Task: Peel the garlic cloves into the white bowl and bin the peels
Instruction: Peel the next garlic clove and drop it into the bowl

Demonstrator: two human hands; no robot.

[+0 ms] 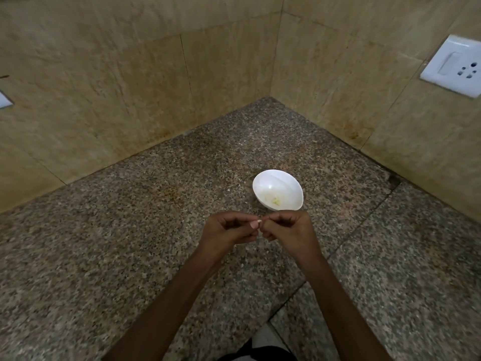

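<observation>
Clove [259,220] between fingers [253,225] near bowl [253,187] rim

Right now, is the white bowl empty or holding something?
Not empty: the white bowl holds a few small yellowish bits, likely peeled garlic, near its bottom.

A home kitchen corner: a speckled granite counter [125,246] meets 2 walls [104,87] of beige stone-look tiles, stained brown along the base. A white socket plate [454,65] with a switch sits on the right wall, and a white bowl [266,182] stands on the counter
</observation>
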